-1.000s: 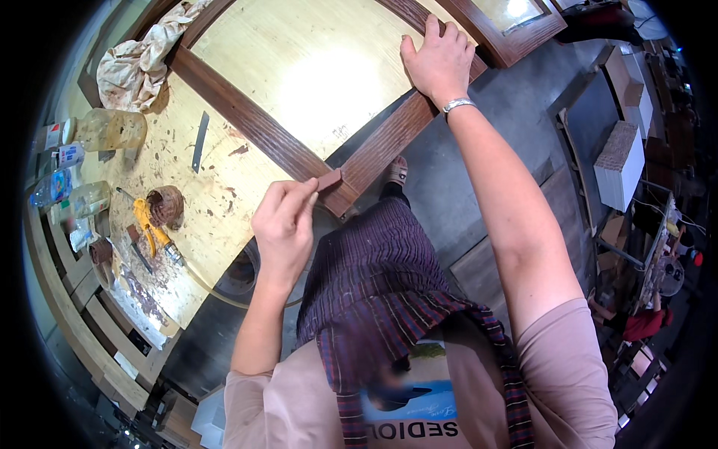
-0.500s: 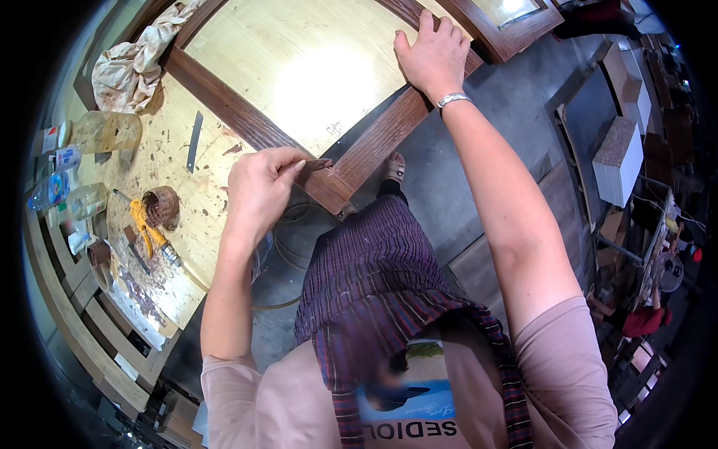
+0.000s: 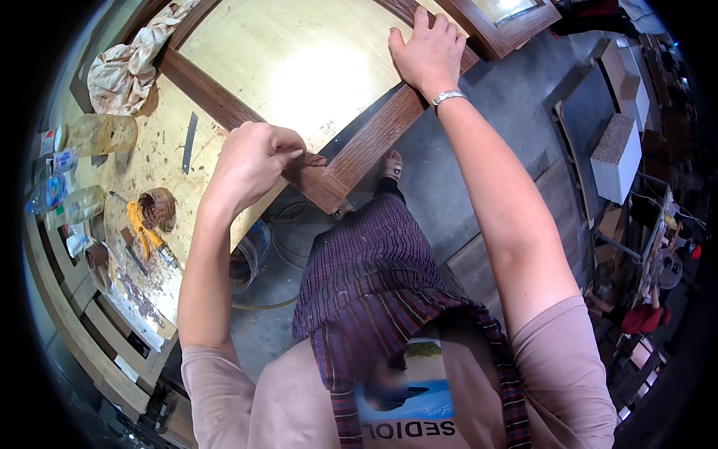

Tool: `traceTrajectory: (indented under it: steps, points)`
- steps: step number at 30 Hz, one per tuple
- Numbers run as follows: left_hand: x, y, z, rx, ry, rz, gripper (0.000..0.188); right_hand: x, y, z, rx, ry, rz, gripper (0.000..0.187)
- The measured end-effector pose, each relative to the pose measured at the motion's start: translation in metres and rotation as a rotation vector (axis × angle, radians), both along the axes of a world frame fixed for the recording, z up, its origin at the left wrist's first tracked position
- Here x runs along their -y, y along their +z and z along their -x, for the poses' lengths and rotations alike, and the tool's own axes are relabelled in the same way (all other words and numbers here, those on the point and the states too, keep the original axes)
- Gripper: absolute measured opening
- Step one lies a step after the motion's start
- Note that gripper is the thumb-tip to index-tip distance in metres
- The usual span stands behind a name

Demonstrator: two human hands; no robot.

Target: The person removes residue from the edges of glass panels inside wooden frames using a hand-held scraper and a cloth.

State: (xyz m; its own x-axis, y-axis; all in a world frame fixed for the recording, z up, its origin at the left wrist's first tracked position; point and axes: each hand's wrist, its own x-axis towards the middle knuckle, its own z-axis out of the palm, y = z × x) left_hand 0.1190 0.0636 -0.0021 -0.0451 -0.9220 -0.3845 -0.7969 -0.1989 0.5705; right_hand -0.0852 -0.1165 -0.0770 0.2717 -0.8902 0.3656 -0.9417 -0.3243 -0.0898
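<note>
Here, a small brown strip juts from the fingertips of the left hand, lying over the corner of a dark-brown wooden frame, close to where two rails meet. The thumb and fingers close in a pinch on the strip's left end; how much of it sits inside the hand is hidden. The frame's near corner projects past the edge of the pale worktable, above the floor. Farther up the right-hand rail rests the right hand, palm down, thumb apart from the spread fingers; whether the fingertips curl under the wood I cannot tell. A silvery bracelet circles that wrist. Left of the frame, a flat dark blade lies on the tabletop, with a crumpled stained rag beyond it. Nearer the person are a brown coil and, just beside it, a yellow-handled tool. Transparent plastic containers stand along the table's left side. A second brown frame lies at upper right, beyond the right hand.
</note>
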Motion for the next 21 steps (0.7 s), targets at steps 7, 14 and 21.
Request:
traceTrajectory:
  steps: [7, 14, 21]
  points:
    - [-0.016, -0.013, -0.007, -0.238, 0.198, -0.011, 0.01, -0.002, 0.008, 0.001, 0.03, 0.009, -0.024, 0.056]
    - [-0.026, -0.02, -0.002, -0.351, 0.267, 0.017, 0.012, 0.004, -0.001, 0.003, -0.008, -0.003, -0.014, 0.062]
    - [-0.064, -0.008, -0.007, -0.7, 0.472, -0.029, 0.012, 0.007, -0.007, -0.003, -0.056, 0.016, -0.14, 0.061]
